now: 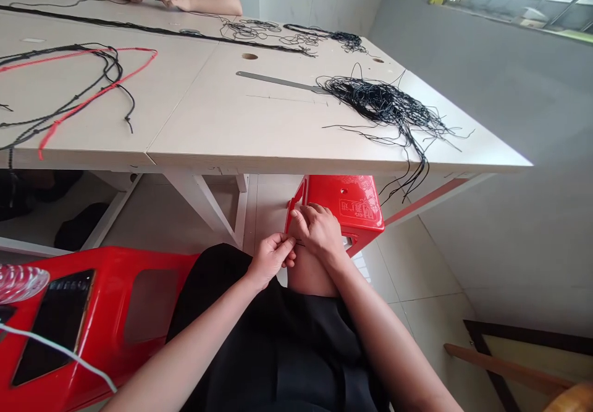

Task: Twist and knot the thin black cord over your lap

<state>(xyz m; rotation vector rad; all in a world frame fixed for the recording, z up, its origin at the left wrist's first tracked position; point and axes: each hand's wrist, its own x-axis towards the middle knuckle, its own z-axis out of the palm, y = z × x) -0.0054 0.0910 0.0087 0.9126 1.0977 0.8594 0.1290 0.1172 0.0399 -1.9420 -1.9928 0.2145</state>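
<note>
Head view, left hand [271,257] and right hand [320,231] together over knee [309,276], both pinching thin black cord [300,245] between them

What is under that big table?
A red stool, white table legs and tiled floor. The right hand and knee cover its lower front; dark shapes at left are unclear.

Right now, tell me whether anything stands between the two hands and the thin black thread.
Nothing visible does. The left hand pinches the thin black thread above the knee, and the right hand touches it there too. The red stool stands beyond them.
</note>
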